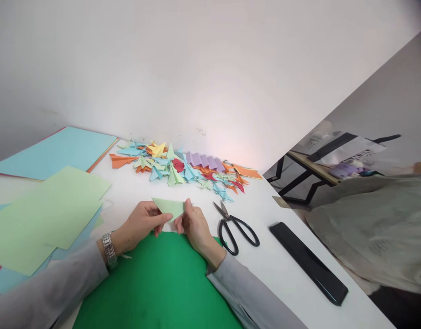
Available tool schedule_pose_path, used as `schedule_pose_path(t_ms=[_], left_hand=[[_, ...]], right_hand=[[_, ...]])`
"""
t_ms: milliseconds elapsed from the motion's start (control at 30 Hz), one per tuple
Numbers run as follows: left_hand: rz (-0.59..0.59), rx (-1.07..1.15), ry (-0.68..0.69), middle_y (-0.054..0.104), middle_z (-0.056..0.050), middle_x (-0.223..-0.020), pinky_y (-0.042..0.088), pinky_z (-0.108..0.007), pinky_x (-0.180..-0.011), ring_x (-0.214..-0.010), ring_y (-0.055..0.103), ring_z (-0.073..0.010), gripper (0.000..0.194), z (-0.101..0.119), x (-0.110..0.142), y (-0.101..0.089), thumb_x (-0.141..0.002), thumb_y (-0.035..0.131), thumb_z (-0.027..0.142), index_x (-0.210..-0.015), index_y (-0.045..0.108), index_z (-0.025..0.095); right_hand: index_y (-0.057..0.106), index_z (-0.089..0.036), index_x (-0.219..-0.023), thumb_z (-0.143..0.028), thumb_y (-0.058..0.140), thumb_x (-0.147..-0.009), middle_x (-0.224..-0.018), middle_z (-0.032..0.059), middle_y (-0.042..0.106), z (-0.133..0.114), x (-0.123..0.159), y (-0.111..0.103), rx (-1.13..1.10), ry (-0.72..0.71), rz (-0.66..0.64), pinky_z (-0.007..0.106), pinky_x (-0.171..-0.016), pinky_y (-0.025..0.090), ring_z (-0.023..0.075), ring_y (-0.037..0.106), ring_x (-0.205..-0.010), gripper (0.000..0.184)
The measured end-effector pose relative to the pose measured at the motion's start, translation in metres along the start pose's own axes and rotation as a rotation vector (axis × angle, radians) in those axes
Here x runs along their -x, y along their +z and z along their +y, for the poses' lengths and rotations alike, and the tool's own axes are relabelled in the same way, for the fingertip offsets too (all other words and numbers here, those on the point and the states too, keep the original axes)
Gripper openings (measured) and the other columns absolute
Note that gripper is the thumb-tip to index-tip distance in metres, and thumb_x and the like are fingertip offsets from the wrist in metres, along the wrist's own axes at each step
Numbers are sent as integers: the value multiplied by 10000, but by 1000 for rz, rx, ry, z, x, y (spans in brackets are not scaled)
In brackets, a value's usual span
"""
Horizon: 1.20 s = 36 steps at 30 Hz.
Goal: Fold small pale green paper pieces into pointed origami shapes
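A small light green paper triangle, apparently folded, is held up between both hands, above the far edge of a green sheet. My left hand, with a metal watch on the wrist, pinches its left part between thumb and fingers. On the other side my right hand grips the right corner, thumb pointing up. Black-handled scissors lie to the right of my right hand, blades partly apart. Beyond the hands spreads a heap of folded paper pieces in several colours.
Light green sheets overlap blue paper on the left. A stack topped with light blue paper lies behind them. Toward the right table edge rests a long black object. Past that edge are a person's grey-green clothing and a low table with a bag.
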<state>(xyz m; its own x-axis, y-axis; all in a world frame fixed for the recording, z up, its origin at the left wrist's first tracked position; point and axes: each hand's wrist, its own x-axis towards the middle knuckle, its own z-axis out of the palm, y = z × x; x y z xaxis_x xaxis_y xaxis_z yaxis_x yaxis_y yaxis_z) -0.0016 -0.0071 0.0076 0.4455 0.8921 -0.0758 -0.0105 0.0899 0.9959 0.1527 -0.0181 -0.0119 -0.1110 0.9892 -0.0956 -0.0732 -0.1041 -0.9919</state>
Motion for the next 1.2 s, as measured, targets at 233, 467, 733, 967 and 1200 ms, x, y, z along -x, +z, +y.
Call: schedule_pose_path(t_ms=[233,467,733,967,1200], left_hand=[[-23,103,-14,404,51,-357,246,-208,-385,-362,325,-57,290,1,-3,-2,-705,624,288,-466,533,152],[5,95,-29,432,35,-362,252,-214,-392,-370,370,-68,341,0,-4,-2,-691,653,335,-441,518,147],[83,237,-41,344,86,-408,199,-202,-395,-379,273,-38,333,0,-1,4,-604,744,317,-501,476,149],[181,335,-43,259,86,-532,138,-199,-406,-410,195,-8,431,1,0,3,-597,754,279,-489,359,147],[197,349,-70,372,71,-506,140,-185,-382,-408,249,-10,332,2,-2,3,-592,749,299,-507,478,128]], right_hand=[[632,-167,-543,-610,521,-758,-426,-3,553,-8,5,5,180,-89,-231,221,-441,335,89,429,-395,505],[616,-161,-548,-534,566,-761,-462,-2,580,-6,3,4,172,-99,-266,210,-447,342,79,441,-409,433],[646,-155,-563,-440,601,-741,-366,-29,528,-7,6,5,157,-44,-279,211,-401,252,67,350,-337,338],[652,-146,-551,-400,637,-710,-341,-28,519,-5,3,0,89,-5,-318,219,-406,261,72,372,-327,300],[643,-147,-531,-367,643,-699,-331,-38,497,-3,3,-3,104,22,-348,227,-415,263,64,344,-317,277]])
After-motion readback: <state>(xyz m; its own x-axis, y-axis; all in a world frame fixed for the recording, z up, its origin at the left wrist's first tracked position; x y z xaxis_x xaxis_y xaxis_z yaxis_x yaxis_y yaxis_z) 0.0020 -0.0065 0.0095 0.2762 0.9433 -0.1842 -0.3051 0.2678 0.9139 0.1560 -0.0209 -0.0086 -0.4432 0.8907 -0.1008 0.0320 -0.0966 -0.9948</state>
